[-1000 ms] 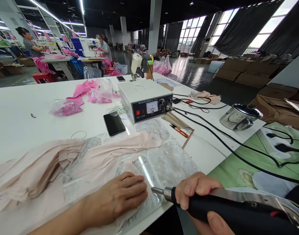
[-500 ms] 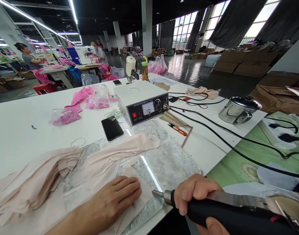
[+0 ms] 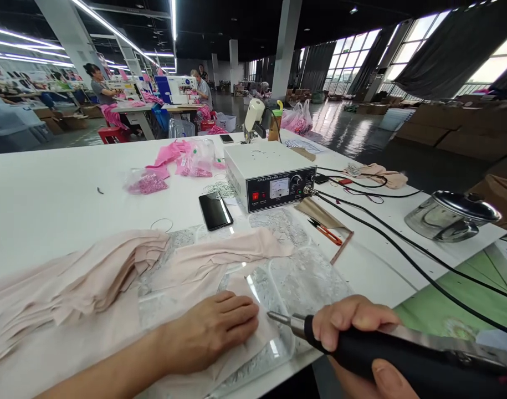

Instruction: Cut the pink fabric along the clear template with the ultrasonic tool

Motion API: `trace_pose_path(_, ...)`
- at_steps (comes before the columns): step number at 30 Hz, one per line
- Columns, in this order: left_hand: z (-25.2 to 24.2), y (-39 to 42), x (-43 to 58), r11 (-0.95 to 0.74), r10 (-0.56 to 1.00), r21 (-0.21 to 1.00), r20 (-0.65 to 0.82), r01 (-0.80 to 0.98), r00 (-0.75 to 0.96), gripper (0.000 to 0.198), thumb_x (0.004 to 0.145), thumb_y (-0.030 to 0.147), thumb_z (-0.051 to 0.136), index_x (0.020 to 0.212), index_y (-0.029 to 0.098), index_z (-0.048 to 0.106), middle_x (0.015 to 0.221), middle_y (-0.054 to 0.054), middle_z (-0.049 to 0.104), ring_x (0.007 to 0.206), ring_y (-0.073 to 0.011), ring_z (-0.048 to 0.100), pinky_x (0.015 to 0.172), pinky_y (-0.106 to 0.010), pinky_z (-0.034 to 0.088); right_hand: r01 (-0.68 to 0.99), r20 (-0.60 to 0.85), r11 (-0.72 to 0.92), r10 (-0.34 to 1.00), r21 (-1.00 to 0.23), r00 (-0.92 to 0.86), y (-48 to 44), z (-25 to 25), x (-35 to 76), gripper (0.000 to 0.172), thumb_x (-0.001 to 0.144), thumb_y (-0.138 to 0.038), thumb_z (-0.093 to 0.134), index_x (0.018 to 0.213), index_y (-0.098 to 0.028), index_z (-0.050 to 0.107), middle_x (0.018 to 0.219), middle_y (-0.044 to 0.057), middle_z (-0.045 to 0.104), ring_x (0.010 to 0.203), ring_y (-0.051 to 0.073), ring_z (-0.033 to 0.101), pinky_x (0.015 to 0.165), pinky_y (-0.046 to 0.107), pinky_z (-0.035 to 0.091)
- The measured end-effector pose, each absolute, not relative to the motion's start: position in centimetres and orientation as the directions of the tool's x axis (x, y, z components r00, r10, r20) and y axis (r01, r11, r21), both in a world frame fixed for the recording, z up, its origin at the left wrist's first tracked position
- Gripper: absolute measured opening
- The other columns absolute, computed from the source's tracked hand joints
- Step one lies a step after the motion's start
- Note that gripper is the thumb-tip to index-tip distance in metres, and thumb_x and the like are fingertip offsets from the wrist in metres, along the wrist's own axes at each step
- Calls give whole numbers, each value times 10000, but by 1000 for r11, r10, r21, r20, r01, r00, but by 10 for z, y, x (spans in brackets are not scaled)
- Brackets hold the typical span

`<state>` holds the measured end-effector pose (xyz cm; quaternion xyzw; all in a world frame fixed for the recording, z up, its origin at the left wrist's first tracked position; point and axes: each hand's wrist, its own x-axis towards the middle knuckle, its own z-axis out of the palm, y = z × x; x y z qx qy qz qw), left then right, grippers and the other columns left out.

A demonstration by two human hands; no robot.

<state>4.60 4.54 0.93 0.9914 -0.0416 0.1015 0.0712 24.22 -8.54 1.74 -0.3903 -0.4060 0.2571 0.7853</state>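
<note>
The left hand (image 3: 214, 333), flat with fingers together, presses pale cloth (image 3: 267, 336) against the mat (image 3: 309, 282); easing off could let it pucker beside the tool (image 3: 411, 357) clasped in the right hand (image 3: 357, 316). Folded cloths (image 3: 112, 266), a phone (image 3: 215, 211), a control box (image 3: 274, 166) and potentially snagging cables (image 3: 328, 198) surround them.

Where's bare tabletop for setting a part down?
Biggest: white tabletop left of the pink-filled bag, beyond the fabric stack; one dark scrap lies there. Smaller: between the brown strip and the black cables. Crowded: beside the control box (phone, cords), and up front: left hand on pale fabric, right hand holding the tool.
</note>
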Motion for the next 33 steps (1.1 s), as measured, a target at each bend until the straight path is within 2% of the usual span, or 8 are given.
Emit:
trace_pose_path(5, 5, 45, 45, -987, -68, 125, 237, -100, 969, 356, 1040, 129, 245, 1199, 63, 557, 1220, -153, 634, 1106, -261, 579, 930, -379, 457, -137, 503, 641, 701, -755, 506, -69, 12, 239, 153, 836, -357, 583, 908, -221, 584, 781, 4, 545, 567, 127, 569, 528, 308, 522)
trace_pose_path(14, 4, 46, 46, -986, -68, 125, 286, -107, 956, 356, 1038, 132, 250, 1173, 64, 572, 1171, -149, 653, 1061, -262, 598, 909, -380, 457, -140, 513, 640, 711, -755, 481, -63, 5, 239, 156, 849, -351, 574, 928, -217, 574, 807, 4, 554, 589, 125, 581, 550, 309, 531)
trace_pose_path(21, 2, 46, 46, -985, -63, 139, 267, -103, 962, 344, 1036, 128, 263, 1174, 65, 572, 1152, -155, 654, 1063, -257, 597, 907, -378, 470, -67, 537, 624, 717, -778, 445, -63, 6, 239, 126, 871, -356, 552, 901, -234, 547, 792, -1, 547, 592, 130, 570, 543, 313, 507)
trace_pose_path(29, 6, 38, 46, -988, -28, 137, 283, -70, 959, 338, 1037, 123, 269, 1184, 87, 571, 1129, -164, 668, 1077, -240, 605, 879, -364, 494, -117, 520, 641, 704, -758, 484, -70, 12, 242, 145, 848, -353, 551, 917, -227, 566, 788, 4, 532, 572, 127, 561, 522, 301, 506)
trace_pose_path(33, 8, 23, 46, -991, -8, 121, 319, -49, 948, 346, 1031, 115, 265, 1166, 64, 580, 1108, -166, 677, 1058, -249, 617, 858, -358, 493, -149, 467, 582, 758, -799, 455, -86, 14, 245, 170, 842, -386, 550, 931, -243, 571, 777, 17, 524, 555, 145, 546, 499, 316, 491)
